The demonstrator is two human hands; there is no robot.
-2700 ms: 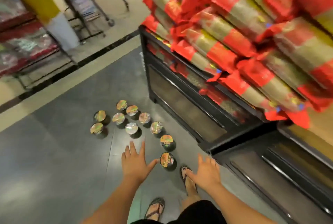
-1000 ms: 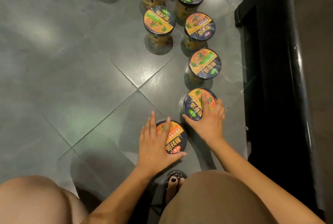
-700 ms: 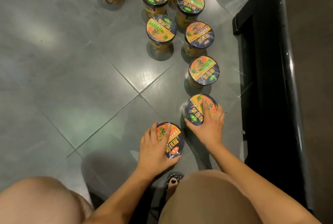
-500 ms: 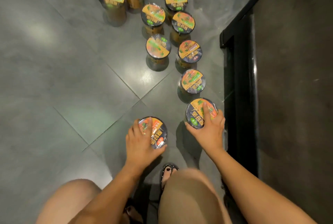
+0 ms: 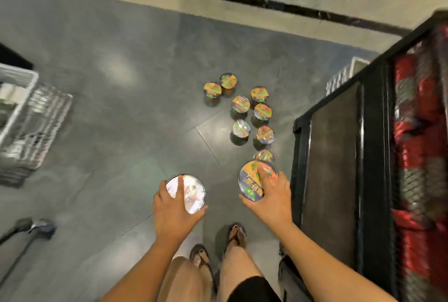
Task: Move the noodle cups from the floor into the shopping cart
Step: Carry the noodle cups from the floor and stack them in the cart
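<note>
I stand over a cluster of several noodle cups (image 5: pixel 240 128) with orange and black lids on the grey tiled floor. My left hand (image 5: pixel 175 209) grips one noodle cup (image 5: pixel 192 193) from above, lifted off the floor, its lid glaring white. My right hand (image 5: pixel 270 195) grips a second noodle cup (image 5: pixel 249 184) by its rim, also raised, index finger across the lid. The wire shopping cart (image 5: pixel 31 119) stands at the left edge, blurred.
A black display rack (image 5: pixel 339 156) stacked with red packages (image 5: pixel 417 156) stands close on my right. My sandalled feet (image 5: pixel 218 246) are below the hands. A white crate (image 5: pixel 344 76) sits behind the rack. Metal stands line the beige strip at the top.
I rose from a crouch. Both hands lifted their cups off the floor, and the view widened and turned left, bringing the cart into sight.
</note>
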